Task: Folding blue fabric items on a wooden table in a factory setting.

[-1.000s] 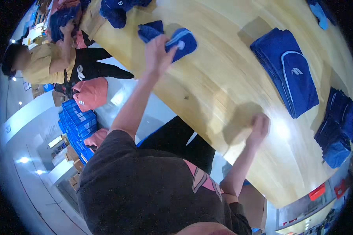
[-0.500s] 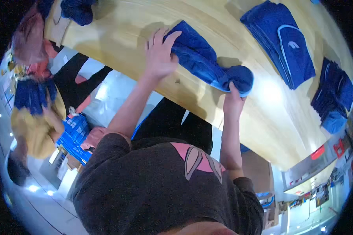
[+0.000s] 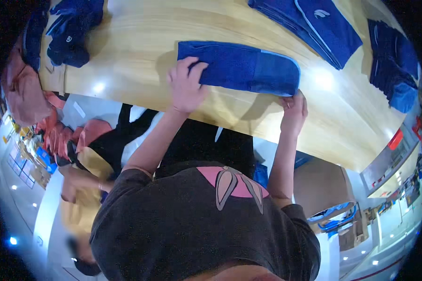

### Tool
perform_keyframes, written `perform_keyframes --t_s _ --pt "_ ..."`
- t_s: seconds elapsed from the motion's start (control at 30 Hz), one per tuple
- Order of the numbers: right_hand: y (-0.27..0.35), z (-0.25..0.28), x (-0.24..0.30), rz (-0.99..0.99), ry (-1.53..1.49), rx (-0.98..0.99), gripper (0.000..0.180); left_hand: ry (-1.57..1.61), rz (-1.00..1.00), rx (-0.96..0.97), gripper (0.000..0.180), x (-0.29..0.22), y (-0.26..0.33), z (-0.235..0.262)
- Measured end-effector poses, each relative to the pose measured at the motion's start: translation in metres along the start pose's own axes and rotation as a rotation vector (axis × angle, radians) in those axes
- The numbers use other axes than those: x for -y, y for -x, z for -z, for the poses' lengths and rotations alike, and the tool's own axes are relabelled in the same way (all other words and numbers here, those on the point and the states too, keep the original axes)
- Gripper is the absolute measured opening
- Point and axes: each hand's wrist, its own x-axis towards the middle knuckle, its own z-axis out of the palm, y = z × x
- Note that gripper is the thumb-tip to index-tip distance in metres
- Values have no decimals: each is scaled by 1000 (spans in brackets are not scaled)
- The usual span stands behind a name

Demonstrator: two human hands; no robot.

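Observation:
A folded blue garment (image 3: 241,68) lies stretched flat on the pale wooden table (image 3: 140,33). My left hand (image 3: 186,85) presses its near left corner, fingers closed on the cloth. At the garment's near right corner my right hand (image 3: 293,108) pinches the edge. Both arms reach up from my dark shirt at the bottom of the view.
A stack of folded blue garments (image 3: 314,23) lies at the far middle, another blue pile (image 3: 391,58) at the right, a crumpled dark blue garment (image 3: 70,28) at the far left. Pink garments (image 3: 26,91) hang off the left edge. Another person (image 3: 82,187) stands at lower left.
The blue garment was bunched between my hands; now it lies spread flat and straight. My hands have moved apart to its two near corners.

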Motion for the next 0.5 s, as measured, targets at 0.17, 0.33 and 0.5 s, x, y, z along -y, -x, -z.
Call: perform_keyframes --t_s 0.17,0.33,0.5 --pt "4 -19 -15 191 329 39 30 -20 -280 147 45 -40 -17 -12" --pt "-2 -19 -27 273 421 72 19 -27 -378 381 35 -71 -28 -47" --pt "3 -38 -6 296 382 -120 3 428 102 71 24 -73 -62 3"
